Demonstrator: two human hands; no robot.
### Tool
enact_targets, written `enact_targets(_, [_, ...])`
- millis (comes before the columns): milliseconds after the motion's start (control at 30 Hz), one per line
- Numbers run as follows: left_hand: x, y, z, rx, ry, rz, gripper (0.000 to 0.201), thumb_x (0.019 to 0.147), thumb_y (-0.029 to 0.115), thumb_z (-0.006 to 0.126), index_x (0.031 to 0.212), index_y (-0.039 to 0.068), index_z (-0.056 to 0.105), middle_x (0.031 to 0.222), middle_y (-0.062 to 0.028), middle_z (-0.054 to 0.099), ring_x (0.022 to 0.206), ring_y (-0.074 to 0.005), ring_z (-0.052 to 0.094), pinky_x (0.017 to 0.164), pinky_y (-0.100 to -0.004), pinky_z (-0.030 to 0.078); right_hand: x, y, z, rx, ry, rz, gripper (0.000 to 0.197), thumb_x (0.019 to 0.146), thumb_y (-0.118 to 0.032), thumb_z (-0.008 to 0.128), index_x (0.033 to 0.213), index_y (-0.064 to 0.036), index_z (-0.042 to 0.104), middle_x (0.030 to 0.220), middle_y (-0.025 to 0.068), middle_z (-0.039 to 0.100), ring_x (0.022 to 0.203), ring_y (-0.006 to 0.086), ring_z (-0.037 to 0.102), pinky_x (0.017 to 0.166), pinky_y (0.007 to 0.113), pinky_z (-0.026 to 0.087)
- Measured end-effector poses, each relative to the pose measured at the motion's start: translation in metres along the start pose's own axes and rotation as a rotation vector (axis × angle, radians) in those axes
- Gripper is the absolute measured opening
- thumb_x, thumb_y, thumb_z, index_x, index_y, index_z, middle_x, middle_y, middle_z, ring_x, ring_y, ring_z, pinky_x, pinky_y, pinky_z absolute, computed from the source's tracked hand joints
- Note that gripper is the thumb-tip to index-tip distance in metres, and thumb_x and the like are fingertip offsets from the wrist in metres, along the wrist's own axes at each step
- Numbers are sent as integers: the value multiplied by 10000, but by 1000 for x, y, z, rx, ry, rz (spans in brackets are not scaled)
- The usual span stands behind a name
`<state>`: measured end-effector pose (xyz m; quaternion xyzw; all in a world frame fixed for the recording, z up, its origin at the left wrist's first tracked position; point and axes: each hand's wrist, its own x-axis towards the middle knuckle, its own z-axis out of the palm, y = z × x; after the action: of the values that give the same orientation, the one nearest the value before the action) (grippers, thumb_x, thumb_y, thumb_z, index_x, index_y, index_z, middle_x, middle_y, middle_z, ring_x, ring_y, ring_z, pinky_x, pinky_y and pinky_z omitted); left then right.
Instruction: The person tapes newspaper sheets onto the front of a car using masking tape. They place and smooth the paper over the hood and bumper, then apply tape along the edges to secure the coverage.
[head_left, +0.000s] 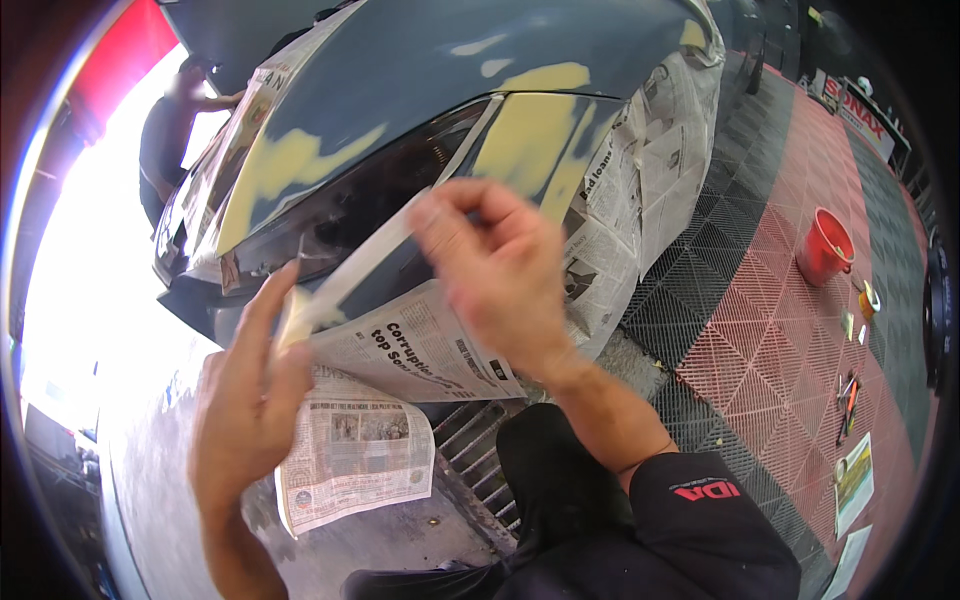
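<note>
A pale strip of masking tape (368, 252) stretches taut between my two hands, before the car's dark headlight (375, 185). My left hand (238, 420) is closed around the tape roll (297, 316), which is blurred. My right hand (505, 275) pinches the strip's upper end between thumb and fingers. Beneath the strip, a newspaper sheet (400, 345) hangs along the lower bumper, its lower edge loose. Another newspaper sheet (365, 455) lies below it, near the ground. The car's fender (540, 150) is grey with yellowish patches.
More newspaper (650, 170) covers the car's side at the right. A red bucket (826, 247), a tape roll (869, 299) and some tools (848, 405) are on the tiled floor. A floor grate (470, 450) runs below me. Another person (172, 140) stands beyond the car's front.
</note>
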<state>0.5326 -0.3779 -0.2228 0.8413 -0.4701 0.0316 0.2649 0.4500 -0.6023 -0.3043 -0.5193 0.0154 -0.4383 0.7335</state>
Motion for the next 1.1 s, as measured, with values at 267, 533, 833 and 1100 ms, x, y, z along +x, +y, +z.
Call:
enact_targets(267, [4,-88,-93,-252,-157,-347,562,1077,289,711,1494,-78,625,751,-50,713,518,-110,653,459,-241,510,71,-20,-33,-138,247,-100,231,982,-214,821,981,14,787,760,-30,677,609,29,548,529,245,429])
enact_targets(533, [51,-126,-90,-525,-171,-176,390,1076,337,635,1113,-37,739,636,-5,618,388,-44,426,398,-224,321,86,-37,-40,-288,310,-77,198,915,-179,799,880,14,771,694,-32,645,590,40,533,532,246,430])
enact_targets(833, [54,-146,-81,-696,-172,-164,339,1083,295,595,981,-3,722,474,40,443,365,-53,325,416,-258,273,86,-48,-35,-381,304,3,244,883,-238,865,786,-47,746,619,-98,508,534,7,365,497,260,244])
enact_targets(1100, [61,-146,-81,-665,-160,-152,351,1095,318,587,985,14,726,471,40,448,385,-55,332,466,-254,293,86,-47,-36,-392,293,-47,203,897,-173,788,868,27,763,691,-12,655,584,54,558,522,260,466])
